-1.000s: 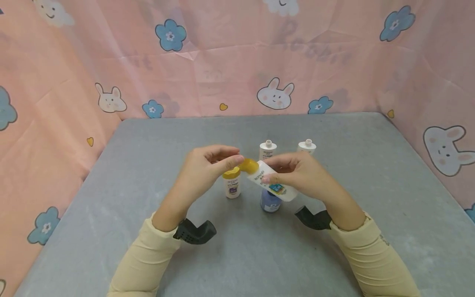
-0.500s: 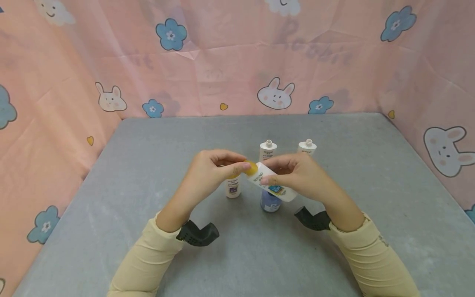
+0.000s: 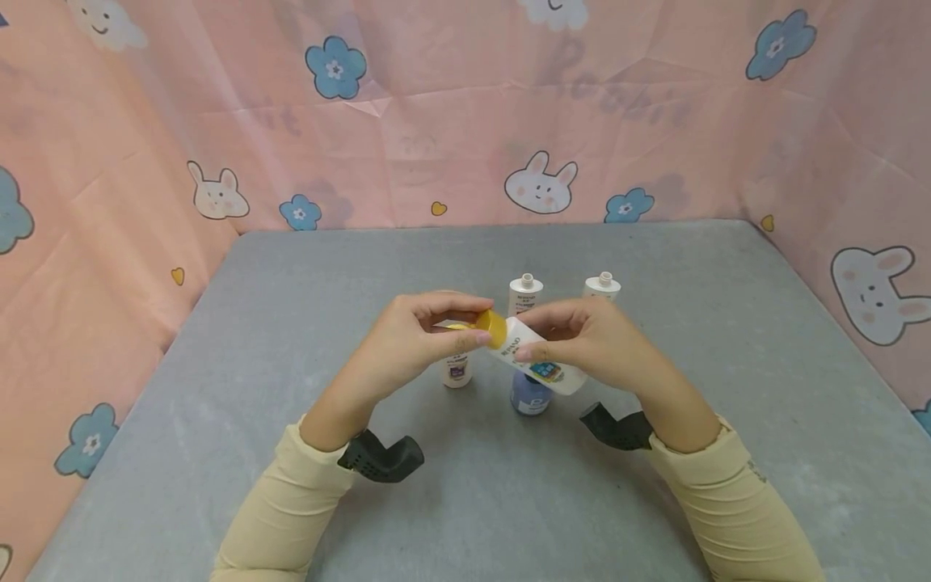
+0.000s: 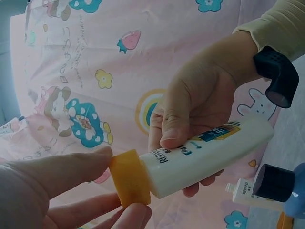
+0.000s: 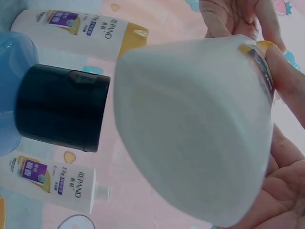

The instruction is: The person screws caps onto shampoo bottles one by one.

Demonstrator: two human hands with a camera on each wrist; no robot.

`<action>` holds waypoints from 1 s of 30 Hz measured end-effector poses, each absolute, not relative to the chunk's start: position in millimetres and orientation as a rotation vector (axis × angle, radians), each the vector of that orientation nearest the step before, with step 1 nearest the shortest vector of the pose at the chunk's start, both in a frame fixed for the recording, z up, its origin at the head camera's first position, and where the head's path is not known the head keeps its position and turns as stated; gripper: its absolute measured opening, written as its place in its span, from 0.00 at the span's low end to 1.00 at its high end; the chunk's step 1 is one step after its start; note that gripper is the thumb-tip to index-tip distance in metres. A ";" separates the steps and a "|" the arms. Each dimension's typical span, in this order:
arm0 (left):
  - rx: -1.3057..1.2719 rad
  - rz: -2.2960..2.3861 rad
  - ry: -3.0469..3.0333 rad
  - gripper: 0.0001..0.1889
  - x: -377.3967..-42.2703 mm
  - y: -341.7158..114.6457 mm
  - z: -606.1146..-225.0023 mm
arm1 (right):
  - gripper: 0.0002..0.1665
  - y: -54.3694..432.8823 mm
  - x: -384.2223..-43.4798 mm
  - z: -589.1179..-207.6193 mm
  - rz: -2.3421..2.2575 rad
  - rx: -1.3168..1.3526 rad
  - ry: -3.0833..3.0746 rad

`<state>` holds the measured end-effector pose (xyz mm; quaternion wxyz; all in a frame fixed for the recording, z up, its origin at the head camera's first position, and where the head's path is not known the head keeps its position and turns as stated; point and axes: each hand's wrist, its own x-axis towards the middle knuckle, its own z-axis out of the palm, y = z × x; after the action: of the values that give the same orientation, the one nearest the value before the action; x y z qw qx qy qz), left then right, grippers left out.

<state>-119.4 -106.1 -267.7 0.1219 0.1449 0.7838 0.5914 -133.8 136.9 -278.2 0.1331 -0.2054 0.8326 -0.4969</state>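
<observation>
My right hand [image 3: 592,343] grips a white bottle [image 4: 209,160] with a blue-and-yellow label, holding it tilted above the table. The bottle's yellow cap [image 4: 131,179] points toward my left hand [image 3: 407,347], whose thumb and fingers pinch its sides. The cap sits at the bottle's end; whether it is loose or tight cannot be told. Seen from its base, the held bottle fills much of the right wrist view. Beneath it stands a blue bottle [image 3: 531,398] with a black cap [image 5: 62,107]. Partly behind my left hand is a white bottle [image 3: 457,372] with a yellow top.
Two uncapped white bottles [image 3: 526,295] stand farther back, the right one [image 3: 602,286] largely hidden by my right hand. A small orange item [image 4: 284,222] shows at the left wrist view's lower edge. Pink patterned cloth [image 3: 407,137] surrounds the grey table [image 3: 305,267].
My left fingers first moved right over the yellow cap, then shifted so more of it shows, still pinched between them. The right hand and the white bottle have barely moved.
</observation>
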 end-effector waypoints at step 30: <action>0.402 1.705 2.333 0.18 -116.5 -103.8 -265.8 | 0.21 135.2 -134.1 -279.0 -1.434 -0.628 2.401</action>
<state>-116.5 -103.8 -265.8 0.1120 0.1370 0.7946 0.5808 -134.1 135.2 -279.0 0.1374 -0.2172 0.8297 -0.4955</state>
